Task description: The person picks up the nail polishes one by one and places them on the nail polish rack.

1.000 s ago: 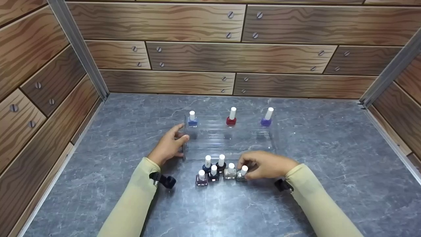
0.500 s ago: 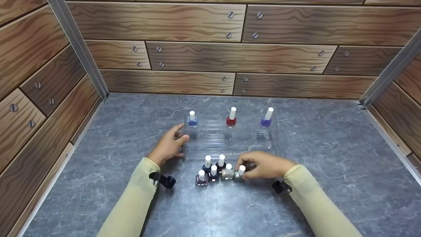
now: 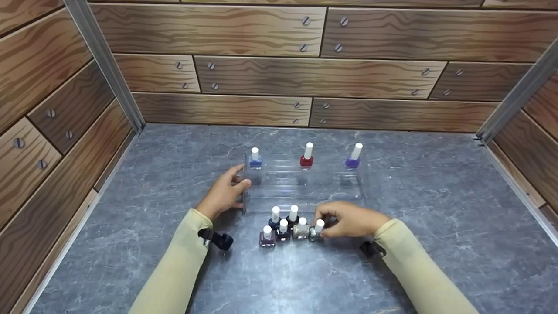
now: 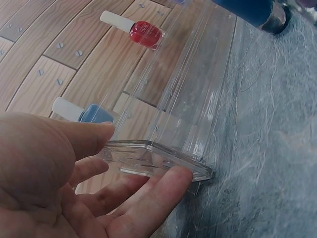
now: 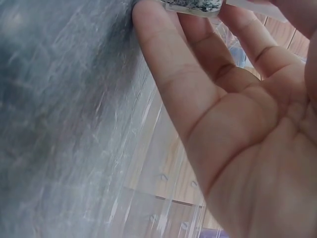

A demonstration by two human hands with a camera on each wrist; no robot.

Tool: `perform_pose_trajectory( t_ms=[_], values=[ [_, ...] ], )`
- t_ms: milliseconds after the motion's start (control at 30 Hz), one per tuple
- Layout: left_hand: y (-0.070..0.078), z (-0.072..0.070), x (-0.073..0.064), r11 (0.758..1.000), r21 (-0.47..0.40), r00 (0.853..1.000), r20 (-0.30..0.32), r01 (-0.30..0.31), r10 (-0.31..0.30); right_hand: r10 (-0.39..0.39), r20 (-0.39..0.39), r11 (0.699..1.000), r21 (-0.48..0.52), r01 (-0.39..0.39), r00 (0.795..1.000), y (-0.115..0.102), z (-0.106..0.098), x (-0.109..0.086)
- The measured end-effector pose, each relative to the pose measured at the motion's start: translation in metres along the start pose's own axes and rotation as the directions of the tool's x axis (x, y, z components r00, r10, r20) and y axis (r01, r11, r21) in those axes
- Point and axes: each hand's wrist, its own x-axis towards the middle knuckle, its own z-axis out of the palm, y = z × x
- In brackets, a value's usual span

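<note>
Grey marbled tabletop (image 3: 436, 196) w/ clear rack (image 3: 283, 186), 2 hands & polish bottles.
Rack mid-frame; L hand (image 3: 221, 192) at its left end, thumb & fingers gripping end panel. R hand (image 3: 355, 219), lower ctr-right, well apart from L, pinches speckled bottle (image 3: 315, 234) at right end of cluster. 5 other bottles (image 3: 283, 234) upright, lower ctr, near rack's front. Blue bottle (image 3: 255, 162), red bottle (image 3: 306, 161), purple bottle (image 3: 352, 162) on rack's back tier, L to R.
</note>
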Motion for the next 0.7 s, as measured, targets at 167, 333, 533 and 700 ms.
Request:
perform_pose_trajectory(
  t_ms=[167, 333, 533, 700],
  values=[
    [0.0008, 0.0005, -0.0003, 1.0, 0.004, 1.0, -0.008, -0.001, 0.001, 0.027, -0.008, 0.999, -0.026, -0.027, 1.0, 0.0001, 0.0006, -0.0005],
    [0.0014, 0.0011, -0.0003, 1.0, 0.01, 1.0, -0.01, -0.002, 0.002, 0.043, -0.009, 0.998, -0.036, -0.043, 0.999, -0.0001, 0.0007, -0.0017],
    [0.001, 0.0011, -0.0001, 1.0, 0.005, 1.0, -0.009, -0.001, 0.001, 0.023, -0.013, 0.999, -0.044, -0.023, 1.0, 0.0002, -0.0012, -0.0013],
    [0.0002, 0.0002, -0.0001, 1.0, 0.009, 1.0, -0.003, -0.005, 0.005, -0.022, -0.025, 0.999, -0.041, 0.021, 0.999, 0.0044, -0.0057, -0.0022]
  ],
)
